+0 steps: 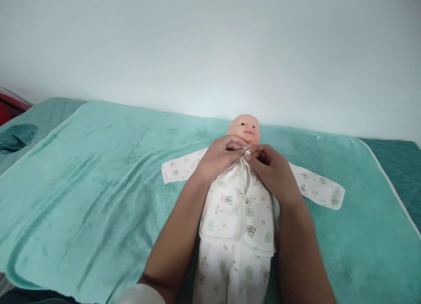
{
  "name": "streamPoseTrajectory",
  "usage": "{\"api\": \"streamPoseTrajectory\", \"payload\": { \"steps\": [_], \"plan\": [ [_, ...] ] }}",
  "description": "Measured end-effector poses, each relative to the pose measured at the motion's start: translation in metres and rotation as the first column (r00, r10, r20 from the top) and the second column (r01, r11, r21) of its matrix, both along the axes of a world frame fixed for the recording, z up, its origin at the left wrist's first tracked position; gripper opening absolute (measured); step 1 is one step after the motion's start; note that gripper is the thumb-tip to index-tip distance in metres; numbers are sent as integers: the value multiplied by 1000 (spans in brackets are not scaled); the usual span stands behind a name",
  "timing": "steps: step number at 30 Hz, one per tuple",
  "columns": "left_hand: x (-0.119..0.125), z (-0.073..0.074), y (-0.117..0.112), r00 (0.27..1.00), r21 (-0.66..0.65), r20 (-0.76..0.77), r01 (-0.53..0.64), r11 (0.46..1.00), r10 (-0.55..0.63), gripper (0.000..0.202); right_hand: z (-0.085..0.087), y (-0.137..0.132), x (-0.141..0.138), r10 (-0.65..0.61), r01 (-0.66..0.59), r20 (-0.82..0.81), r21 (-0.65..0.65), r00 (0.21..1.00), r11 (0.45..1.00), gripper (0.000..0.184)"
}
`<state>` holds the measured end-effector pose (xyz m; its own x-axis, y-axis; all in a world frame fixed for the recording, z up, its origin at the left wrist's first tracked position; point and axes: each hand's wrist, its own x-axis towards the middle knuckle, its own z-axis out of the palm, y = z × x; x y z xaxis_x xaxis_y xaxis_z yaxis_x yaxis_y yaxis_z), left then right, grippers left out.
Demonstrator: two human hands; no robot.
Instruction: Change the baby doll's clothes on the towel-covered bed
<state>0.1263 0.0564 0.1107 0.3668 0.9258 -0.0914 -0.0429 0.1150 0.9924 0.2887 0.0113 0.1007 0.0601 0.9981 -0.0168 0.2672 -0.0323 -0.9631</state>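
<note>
A baby doll (245, 128) lies on its back on a green towel (98, 185), head pointing away from me. It wears a white printed jacket (241, 207) and matching trousers (230, 269), sleeves spread out to both sides. My left hand (220, 157) pinches the left edge of the jacket collar just under the doll's chin. My right hand (272, 170) pinches the opposite edge at the top snap (247, 152). Both hands meet at the neckline, fingers closed on the fabric.
The towel covers a darker teal bed surface (401, 164) against a pale wall (210, 45). A round hole (16, 137) shows in the surface at the far left, beside something red (9, 104). A white object (141, 295) sits at the bottom edge.
</note>
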Motion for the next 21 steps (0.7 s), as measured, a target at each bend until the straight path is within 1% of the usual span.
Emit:
{"api": "streamPoseTrajectory", "payload": {
  "steps": [2, 5, 8, 10, 12, 15, 19, 21],
  "plan": [
    [-1, -2, 0, 996, 64, -92, -13, 998, 19, 15, 0, 1, 1, -11, 11, 15, 18, 1000, 1000, 23],
    [-1, -3, -1, 981, 123, -187, -27, 992, 50, 14, -1, 2, 1, -73, 70, 46, 50, 996, 996, 22],
    [-2, -3, -1, 962, 180, -262, -29, 983, 77, 12, -1, 3, 0, -124, 118, 70, 74, 990, 990, 24],
    [-2, -3, -1, 946, 237, -310, -25, 971, 99, 12, -2, 3, -1, -140, 128, 99, 119, 985, 985, 29],
    [-3, -6, -1, 937, 308, -328, -9, 951, 115, 13, -3, 2, -1, -159, 136, 125, 178, 979, 975, 32],
    [-4, -11, -3, 943, 398, -309, 12, 917, 122, 17, -7, 2, -1, -175, 136, 138, 250, 975, 959, 35],
    [-3, -16, -9, 938, 450, -308, -4, 893, 159, 24, -12, 3, 0, -152, 92, 171, 316, 973, 944, 36],
    [-2, -18, -12, 932, 471, -311, -20, 882, 187, 26, -14, 2, 0, -155, 67, 212, 371, 965, 926, 36]
  ]
}}
